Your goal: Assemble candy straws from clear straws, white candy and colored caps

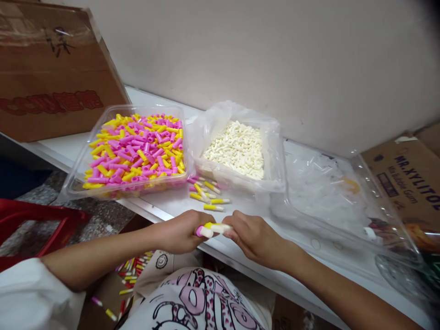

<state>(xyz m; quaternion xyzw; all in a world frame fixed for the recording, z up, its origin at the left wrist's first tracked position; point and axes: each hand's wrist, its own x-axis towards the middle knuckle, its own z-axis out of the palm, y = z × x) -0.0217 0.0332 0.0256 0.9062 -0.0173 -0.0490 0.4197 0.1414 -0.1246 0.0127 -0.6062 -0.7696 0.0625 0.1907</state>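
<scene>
My left hand [182, 231] is closed around a few small plastic tubes. A yellow tube [208, 225] and a pink tube [199, 231] stick out of it, with white ends towards the right. My right hand [256, 236] pinches the tip of a white stick [220, 228] at the yellow tube's end. How deep the stick sits in the tube I cannot tell. Just beyond my hands, several pink and yellow tubes with white ends [213, 207] lie on the white table [240, 208].
A clear tray [74, 185] of loose pink and yellow tubes stands at the left. Beside it, a plastic-lined tub [273, 183] holds white sticks. Clear plastic pieces [316, 183] fill a tray at the right. Cardboard boxes [58, 64] and a red stool [51, 238] are around.
</scene>
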